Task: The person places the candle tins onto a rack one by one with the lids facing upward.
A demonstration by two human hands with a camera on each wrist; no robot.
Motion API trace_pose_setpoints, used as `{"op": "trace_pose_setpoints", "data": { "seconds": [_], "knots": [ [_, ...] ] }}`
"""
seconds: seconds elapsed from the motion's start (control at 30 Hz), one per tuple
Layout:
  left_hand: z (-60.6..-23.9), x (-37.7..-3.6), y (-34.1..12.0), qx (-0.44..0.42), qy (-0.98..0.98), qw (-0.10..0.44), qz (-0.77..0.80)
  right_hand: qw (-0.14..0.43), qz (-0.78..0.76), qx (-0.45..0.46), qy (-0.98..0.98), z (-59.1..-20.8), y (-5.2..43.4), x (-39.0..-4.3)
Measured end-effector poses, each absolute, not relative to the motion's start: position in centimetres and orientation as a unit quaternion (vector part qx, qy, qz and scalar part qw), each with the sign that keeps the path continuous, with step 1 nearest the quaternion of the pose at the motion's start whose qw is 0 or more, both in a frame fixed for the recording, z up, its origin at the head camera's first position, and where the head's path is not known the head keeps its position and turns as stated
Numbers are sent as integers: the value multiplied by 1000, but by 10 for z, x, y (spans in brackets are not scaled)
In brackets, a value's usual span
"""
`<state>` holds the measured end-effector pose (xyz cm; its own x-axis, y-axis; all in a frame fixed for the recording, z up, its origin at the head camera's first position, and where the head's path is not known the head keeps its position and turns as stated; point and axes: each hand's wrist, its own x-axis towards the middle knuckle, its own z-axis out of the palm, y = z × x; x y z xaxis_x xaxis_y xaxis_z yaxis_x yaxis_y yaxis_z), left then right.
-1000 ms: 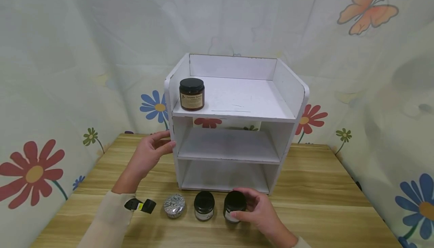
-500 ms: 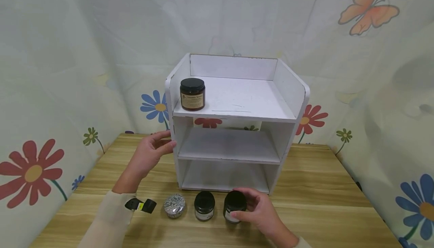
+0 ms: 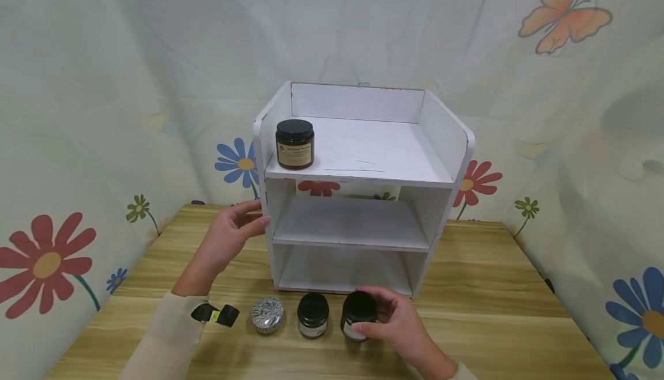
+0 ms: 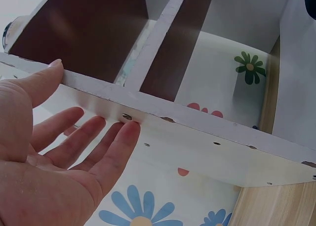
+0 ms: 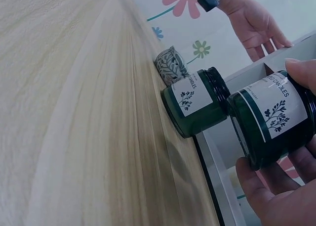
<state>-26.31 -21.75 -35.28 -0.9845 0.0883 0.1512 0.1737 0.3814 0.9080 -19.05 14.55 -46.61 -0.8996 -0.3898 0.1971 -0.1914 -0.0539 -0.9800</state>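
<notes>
the right hand (image 3: 399,328) gripped a dark green candle jar (image 3: 358,315), thumb across the label side and fingers curled round the far side, as the right wrist view (image 5: 274,119) showed plainly. the jar sat at the front of the wooden table (image 3: 498,322), just before the bottom opening of the white shelf unit (image 3: 363,195); whether it had left the tabletop could not be told. the left hand (image 3: 230,236) lay relaxed, straight fingers resting flat against the unit's left side panel (image 4: 163,132), thumb at the front edge, apparently bracing it.

beside the held jar stood a second dark green jar (image 3: 313,315), close but apart, and left of that a patterned tin (image 3: 267,315). a larger brown jar (image 3: 294,144) stood on the top shelf at its left end; the middle and bottom shelves showed nothing on them.

judged from this, the step in hand was the pick-up of the rightmost jar. the next move would probably call for a clean lift clear of the neighbouring jar, then a carry to one of the shelves, keeping the jar upright and the unit steadied.
</notes>
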Motion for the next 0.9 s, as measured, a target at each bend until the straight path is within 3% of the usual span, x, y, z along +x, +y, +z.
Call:
{"op": "trace_pose_setpoints", "data": {
  "seconds": [0.9],
  "knots": [
    [-352, -262, -218, -82, -831, 39, -549, 76, -697, -189, 687, -458, 149, -191]
  ]
}}
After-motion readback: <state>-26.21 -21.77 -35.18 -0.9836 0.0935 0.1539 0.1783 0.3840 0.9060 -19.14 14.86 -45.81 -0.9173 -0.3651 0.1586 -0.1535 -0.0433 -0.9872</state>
